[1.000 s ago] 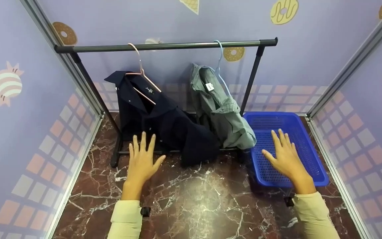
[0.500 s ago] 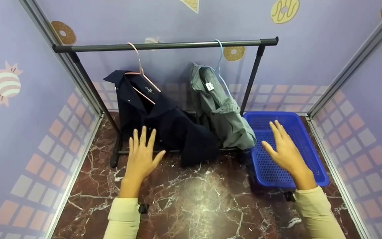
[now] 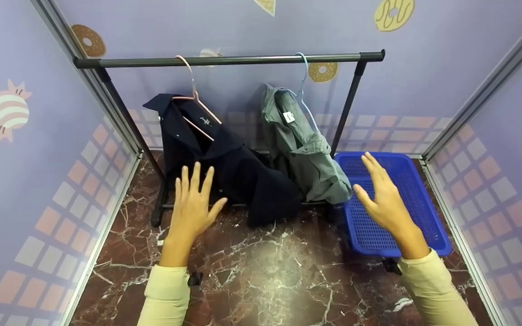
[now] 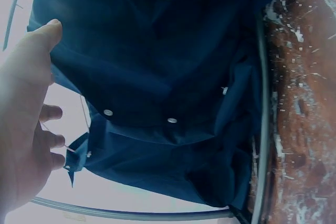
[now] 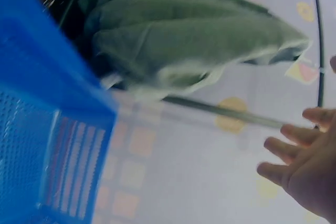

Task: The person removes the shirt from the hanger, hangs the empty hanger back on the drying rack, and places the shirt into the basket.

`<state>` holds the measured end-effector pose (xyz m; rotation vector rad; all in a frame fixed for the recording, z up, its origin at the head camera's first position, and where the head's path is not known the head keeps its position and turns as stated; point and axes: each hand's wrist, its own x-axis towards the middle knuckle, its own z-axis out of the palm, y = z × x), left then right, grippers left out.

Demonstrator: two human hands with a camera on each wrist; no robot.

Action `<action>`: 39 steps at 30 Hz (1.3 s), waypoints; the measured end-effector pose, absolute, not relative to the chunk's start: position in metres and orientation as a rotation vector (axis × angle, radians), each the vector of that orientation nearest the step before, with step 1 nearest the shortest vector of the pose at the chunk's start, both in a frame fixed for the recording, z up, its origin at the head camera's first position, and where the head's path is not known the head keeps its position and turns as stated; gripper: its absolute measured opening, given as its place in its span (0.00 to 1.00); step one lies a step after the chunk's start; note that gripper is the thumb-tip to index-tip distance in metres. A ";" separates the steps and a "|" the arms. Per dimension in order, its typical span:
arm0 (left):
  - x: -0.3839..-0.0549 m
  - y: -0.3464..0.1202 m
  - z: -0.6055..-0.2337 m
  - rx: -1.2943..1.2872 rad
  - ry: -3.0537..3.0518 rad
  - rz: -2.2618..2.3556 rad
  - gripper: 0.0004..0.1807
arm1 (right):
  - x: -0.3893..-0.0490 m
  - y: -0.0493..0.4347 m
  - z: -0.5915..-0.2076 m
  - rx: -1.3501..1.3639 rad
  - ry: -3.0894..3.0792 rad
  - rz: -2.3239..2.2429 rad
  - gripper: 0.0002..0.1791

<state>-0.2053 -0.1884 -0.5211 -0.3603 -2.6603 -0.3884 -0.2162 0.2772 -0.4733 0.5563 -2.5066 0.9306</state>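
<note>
A navy shirt point(image 3: 243, 174) hangs lopsided from a pink hanger point(image 3: 196, 96) on the left part of the rack. To its right, a grey-green shirt point(image 3: 306, 149) droops from a light blue hanger point(image 3: 302, 93). My left hand point(image 3: 191, 208) is spread in front of the navy shirt, fingers straight, holding nothing. In the left wrist view white buttons show on the navy cloth point(image 4: 157, 66) beside that hand. With straight fingers, my right hand point(image 3: 383, 201) hovers over the blue basket point(image 3: 437, 240), right of the grey-green shirt; it holds nothing.
The black clothes rack point(image 3: 243, 60) stands against the back wall, with a foot point(image 3: 157, 215) at the left. Patterned walls close in both sides. Brown marbled floor point(image 3: 270, 271) lies in front of the rack.
Both hands have moved slightly forward, toward the rack. The right hand has turned somewhat onto its edge. The shirts, rack and basket stay in place.
</note>
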 end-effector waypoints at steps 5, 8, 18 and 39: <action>-0.204 -0.188 -0.513 -0.382 -2.634 -0.381 0.44 | -0.206 0.258 -0.459 0.618 -2.283 1.063 0.35; -0.203 -0.188 -0.507 -0.388 -2.621 -0.367 0.44 | -0.201 0.246 -0.452 0.687 -2.176 1.085 0.34; -0.206 -0.190 -0.490 -0.397 -2.567 -0.351 0.44 | -0.197 0.208 -0.442 0.860 -2.057 1.109 0.32; -0.226 -0.205 -0.468 -0.350 -2.526 -0.449 0.39 | -0.221 0.133 -0.452 0.861 -2.244 1.266 0.32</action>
